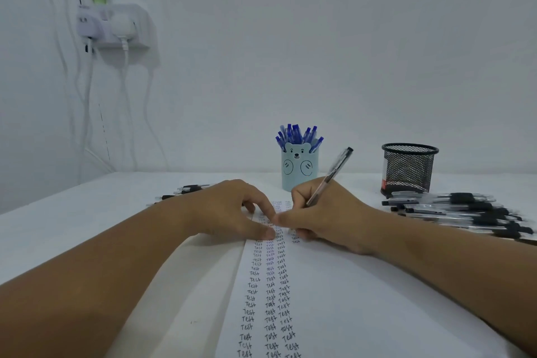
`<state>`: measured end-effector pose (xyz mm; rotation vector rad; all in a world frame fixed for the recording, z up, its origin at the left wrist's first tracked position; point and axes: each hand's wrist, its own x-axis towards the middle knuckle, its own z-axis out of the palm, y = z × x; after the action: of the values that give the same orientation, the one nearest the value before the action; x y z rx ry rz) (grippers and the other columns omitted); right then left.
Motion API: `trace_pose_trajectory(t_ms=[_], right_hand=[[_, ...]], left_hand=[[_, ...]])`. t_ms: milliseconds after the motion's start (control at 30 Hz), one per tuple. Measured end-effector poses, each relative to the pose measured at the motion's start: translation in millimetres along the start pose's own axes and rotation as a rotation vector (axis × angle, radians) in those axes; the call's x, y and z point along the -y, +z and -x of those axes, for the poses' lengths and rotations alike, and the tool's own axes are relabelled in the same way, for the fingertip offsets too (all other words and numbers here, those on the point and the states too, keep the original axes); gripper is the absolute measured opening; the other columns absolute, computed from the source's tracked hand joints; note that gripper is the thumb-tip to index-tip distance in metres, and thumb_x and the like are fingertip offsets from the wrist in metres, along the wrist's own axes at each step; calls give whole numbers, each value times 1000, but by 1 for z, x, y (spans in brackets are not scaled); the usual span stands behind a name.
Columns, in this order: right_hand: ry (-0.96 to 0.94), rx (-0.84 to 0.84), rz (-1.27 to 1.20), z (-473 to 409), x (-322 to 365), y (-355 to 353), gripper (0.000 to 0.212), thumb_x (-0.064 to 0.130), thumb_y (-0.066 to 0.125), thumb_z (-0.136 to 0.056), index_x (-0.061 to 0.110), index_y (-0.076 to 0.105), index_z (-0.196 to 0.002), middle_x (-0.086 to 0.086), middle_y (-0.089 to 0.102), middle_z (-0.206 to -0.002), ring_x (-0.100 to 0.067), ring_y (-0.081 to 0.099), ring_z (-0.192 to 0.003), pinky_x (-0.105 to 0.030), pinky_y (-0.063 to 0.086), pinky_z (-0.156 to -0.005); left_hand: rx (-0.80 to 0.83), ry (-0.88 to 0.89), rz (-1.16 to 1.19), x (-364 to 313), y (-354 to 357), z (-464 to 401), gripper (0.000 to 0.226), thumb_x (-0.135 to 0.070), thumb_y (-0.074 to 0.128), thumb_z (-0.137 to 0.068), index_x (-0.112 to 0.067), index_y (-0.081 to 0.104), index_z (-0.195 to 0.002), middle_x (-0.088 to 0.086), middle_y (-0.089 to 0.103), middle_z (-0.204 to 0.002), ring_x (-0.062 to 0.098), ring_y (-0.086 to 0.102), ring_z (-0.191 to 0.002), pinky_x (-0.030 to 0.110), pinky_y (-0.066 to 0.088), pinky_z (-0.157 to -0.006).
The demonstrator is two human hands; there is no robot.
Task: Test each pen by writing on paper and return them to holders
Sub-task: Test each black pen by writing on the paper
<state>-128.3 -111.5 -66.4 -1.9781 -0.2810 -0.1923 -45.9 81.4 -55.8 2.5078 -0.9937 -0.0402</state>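
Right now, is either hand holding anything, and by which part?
The right hand grips a clear pen low on its barrel, near the tip, writing on the paper. The left hand holds nothing; its fingers press on the paper.

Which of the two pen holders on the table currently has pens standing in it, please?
The light blue bear-face holder, packed with blue pens; the black mesh holder shows none.

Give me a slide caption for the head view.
Right hand writes with a clear black-capped pen on white paper; left hand steadies it.
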Motion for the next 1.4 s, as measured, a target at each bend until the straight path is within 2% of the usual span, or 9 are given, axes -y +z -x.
trace_pose_trajectory(t_ms=[167,433,833,933,1100,1267,1400], right_hand=[[12,4,125,-1,-1,0,24,-2,70,-78,5,55,-60,-10,57,-50,-14,46,-44,-19,40,-46],[24,24,128,-2,-2,-1,36,-6,67,-77,12,48,-53,-7,53,-47,-12,47,-42,-17,38,-44],[6,73,168,-2,0,-1,31,-5,67,-78,7,50,-55,-7,53,-50,-8,47,-40,-17,38,-44],[-1,62,164,-1,0,-2,25,-4,68,-79,2,53,-60,-12,54,-55,-8,45,-40,-16,36,-43],[-18,57,175,-1,-3,-1,32,-2,69,-79,11,51,-54,-8,57,-53,-11,45,-43,-17,36,-45],[-37,43,233,-4,-3,-1,39,0,70,-78,17,48,-51,-1,52,-49,-10,46,-45,-18,38,-47],[-45,32,199,-4,-5,-2,34,-2,69,-77,13,49,-53,-3,50,-49,-17,46,-51,-20,36,-48]], left_hand=[[16,-3,10,-1,0,0,27,-51,84,-74,-46,75,-99,-21,61,-107,-2,54,-110,28,47,-98],[21,-15,-1,-2,0,1,29,-50,83,-76,-45,75,-104,-22,60,-112,-4,53,-112,26,46,-99],[30,-15,22,0,0,-1,29,-51,84,-75,-47,74,-102,-23,61,-113,-5,53,-111,29,47,-99],[20,-12,18,0,-1,0,29,-51,84,-75,-46,74,-102,-23,60,-112,-4,54,-111,28,47,-99],[21,-9,12,-1,0,0,29,-50,84,-75,-45,75,-102,-23,60,-112,-4,54,-111,26,47,-97],[21,-17,8,-2,-1,1,28,-51,83,-76,-47,74,-102,-23,60,-113,-5,54,-111,29,47,-101],[27,-20,9,-2,-1,2,28,-52,83,-75,-48,74,-101,-22,59,-114,-4,54,-112,31,47,-102]])
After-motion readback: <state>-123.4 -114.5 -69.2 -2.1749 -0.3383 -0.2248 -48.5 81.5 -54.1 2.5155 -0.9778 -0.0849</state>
